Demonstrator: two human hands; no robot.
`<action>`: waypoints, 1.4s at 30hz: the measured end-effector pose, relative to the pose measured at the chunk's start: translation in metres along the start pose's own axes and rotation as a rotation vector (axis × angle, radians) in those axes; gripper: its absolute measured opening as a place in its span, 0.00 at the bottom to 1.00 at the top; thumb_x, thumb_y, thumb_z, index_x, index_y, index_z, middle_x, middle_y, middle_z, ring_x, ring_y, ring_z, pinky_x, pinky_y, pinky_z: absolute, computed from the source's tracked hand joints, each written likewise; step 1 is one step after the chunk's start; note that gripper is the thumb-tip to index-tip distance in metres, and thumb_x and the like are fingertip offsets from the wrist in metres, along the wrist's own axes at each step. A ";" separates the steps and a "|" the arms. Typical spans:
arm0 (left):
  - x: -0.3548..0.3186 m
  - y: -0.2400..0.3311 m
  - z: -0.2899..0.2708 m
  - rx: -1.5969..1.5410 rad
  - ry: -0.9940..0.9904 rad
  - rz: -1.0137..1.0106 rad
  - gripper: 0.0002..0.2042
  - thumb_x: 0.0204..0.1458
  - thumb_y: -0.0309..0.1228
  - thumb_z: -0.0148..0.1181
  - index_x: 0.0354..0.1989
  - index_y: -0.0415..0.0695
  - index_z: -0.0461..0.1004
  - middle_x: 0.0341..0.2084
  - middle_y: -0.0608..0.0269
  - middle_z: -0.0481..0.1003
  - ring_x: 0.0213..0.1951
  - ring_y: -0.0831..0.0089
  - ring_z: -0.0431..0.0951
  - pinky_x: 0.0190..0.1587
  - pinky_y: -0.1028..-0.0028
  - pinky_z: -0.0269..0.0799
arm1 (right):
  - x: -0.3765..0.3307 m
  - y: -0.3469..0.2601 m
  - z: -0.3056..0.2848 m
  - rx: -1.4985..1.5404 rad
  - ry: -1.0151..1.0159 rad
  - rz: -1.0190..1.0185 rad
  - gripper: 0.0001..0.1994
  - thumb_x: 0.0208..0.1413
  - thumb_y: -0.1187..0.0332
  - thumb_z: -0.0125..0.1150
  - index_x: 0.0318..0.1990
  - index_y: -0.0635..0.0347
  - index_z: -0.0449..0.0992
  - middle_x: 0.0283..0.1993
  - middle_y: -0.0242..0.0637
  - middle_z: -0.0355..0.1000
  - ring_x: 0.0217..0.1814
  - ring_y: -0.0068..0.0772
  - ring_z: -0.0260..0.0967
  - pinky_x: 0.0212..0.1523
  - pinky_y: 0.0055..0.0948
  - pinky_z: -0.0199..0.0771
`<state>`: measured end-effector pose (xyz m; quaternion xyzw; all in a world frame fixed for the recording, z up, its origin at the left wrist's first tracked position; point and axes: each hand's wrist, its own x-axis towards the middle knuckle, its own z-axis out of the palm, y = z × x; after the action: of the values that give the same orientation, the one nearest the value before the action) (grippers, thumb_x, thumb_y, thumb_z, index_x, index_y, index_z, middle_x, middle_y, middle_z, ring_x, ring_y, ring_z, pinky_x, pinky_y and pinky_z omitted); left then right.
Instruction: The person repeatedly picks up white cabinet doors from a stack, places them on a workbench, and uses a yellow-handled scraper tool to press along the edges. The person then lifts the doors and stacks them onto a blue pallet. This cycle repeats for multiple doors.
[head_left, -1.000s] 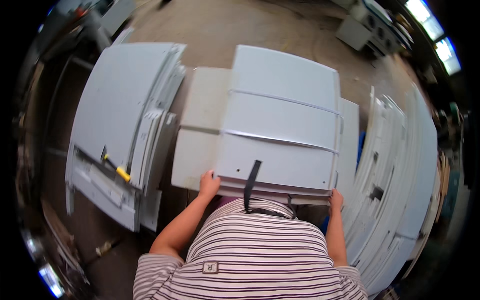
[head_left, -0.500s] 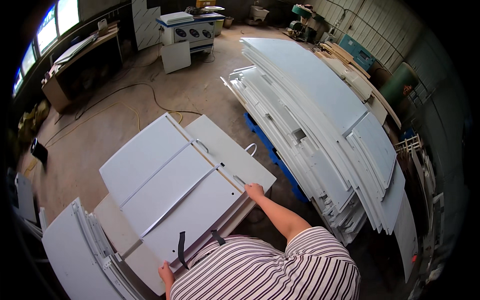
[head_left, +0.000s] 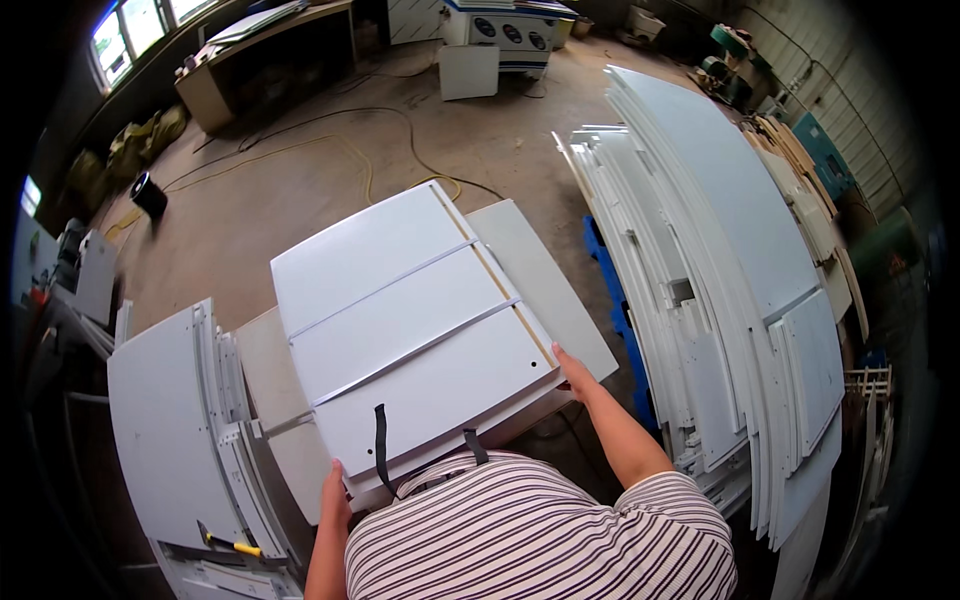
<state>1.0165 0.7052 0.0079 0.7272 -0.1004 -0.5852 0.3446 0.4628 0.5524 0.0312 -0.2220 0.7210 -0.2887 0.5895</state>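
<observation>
In front of me a white flat panel box (head_left: 420,290) lies on a larger pale board (head_left: 545,270). Two pale straps (head_left: 420,350) run across its top, and a brown strip (head_left: 490,265) follows its right edge. My left hand (head_left: 336,492) is closed on the near left corner of the box. At the near right corner my right hand (head_left: 572,370) grips the side, its thumb up along the edge and the other fingers mostly hidden. Two black straps (head_left: 381,440) hang over the near edge, against my striped shirt.
Stacked white panels (head_left: 180,420) stand at my left, with a yellow-handled tool (head_left: 235,543) on them. A tall panel pile (head_left: 730,200) rises on a blue pallet (head_left: 615,300) at right. Cables (head_left: 410,130) cross the floor near a black bin (head_left: 149,196). A white machine (head_left: 498,45) stands behind.
My view has turned left. My right hand has moved from beside a small handle to the box's near right corner; the handles on the right no longer show. My left hand stays at the left corner.
</observation>
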 end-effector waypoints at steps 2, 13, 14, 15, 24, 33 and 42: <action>-0.002 -0.002 0.001 0.021 -0.021 0.001 0.26 0.58 0.54 0.45 0.44 0.41 0.74 0.35 0.62 0.73 0.34 0.73 0.68 0.35 0.69 0.64 | 0.005 0.000 -0.010 -0.174 0.006 -0.024 0.35 0.51 0.33 0.49 0.51 0.56 0.73 0.46 0.35 0.70 0.42 0.32 0.66 0.37 0.35 0.70; -0.034 0.003 0.020 0.503 0.086 0.221 0.28 0.62 0.50 0.39 0.37 0.32 0.72 0.30 0.50 0.75 0.33 0.64 0.73 0.39 0.65 0.68 | -0.044 -0.019 -0.030 -0.244 0.152 -0.250 0.29 0.53 0.41 0.56 0.32 0.65 0.78 0.25 0.31 0.69 0.25 0.21 0.63 0.22 0.25 0.63; -0.025 -0.013 0.019 0.492 0.038 0.166 0.28 0.62 0.51 0.40 0.35 0.32 0.73 0.28 0.50 0.75 0.32 0.62 0.73 0.37 0.64 0.68 | -0.044 -0.017 -0.038 -0.241 0.179 -0.325 0.29 0.53 0.42 0.57 0.28 0.66 0.77 0.21 0.30 0.66 0.21 0.20 0.60 0.20 0.26 0.62; -0.018 -0.026 0.020 0.482 -0.020 0.110 0.28 0.61 0.51 0.41 0.33 0.33 0.73 0.26 0.50 0.75 0.30 0.61 0.74 0.35 0.63 0.68 | -0.060 -0.029 -0.041 -0.261 0.199 -0.255 0.28 0.54 0.43 0.57 0.28 0.67 0.77 0.21 0.30 0.67 0.23 0.19 0.61 0.24 0.26 0.62; -0.052 0.003 0.118 0.884 -0.018 0.342 0.26 0.56 0.52 0.50 0.28 0.35 0.73 0.22 0.48 0.74 0.28 0.56 0.75 0.33 0.61 0.68 | -0.047 0.022 -0.163 -0.204 0.132 -0.099 0.30 0.54 0.42 0.55 0.43 0.66 0.78 0.37 0.36 0.75 0.38 0.27 0.71 0.40 0.26 0.69; 0.037 0.030 0.146 0.332 0.041 0.373 0.22 0.56 0.45 0.54 0.42 0.33 0.72 0.34 0.54 0.76 0.37 0.65 0.74 0.43 0.67 0.69 | 0.032 0.018 -0.162 -0.594 0.429 -0.400 0.39 0.56 0.32 0.34 0.35 0.66 0.74 0.32 0.51 0.73 0.37 0.50 0.70 0.40 0.42 0.68; 0.072 0.037 0.172 0.332 0.075 0.296 0.24 0.56 0.47 0.55 0.43 0.34 0.69 0.40 0.52 0.70 0.40 0.70 0.68 0.43 0.69 0.66 | 0.036 -0.011 -0.116 -0.595 0.478 -0.390 0.34 0.58 0.36 0.37 0.36 0.63 0.75 0.38 0.59 0.72 0.47 0.64 0.67 0.46 0.50 0.65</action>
<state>0.8892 0.5719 -0.0386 0.7726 -0.2879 -0.4763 0.3056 0.3413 0.5384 0.0288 -0.4415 0.8337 -0.2177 0.2502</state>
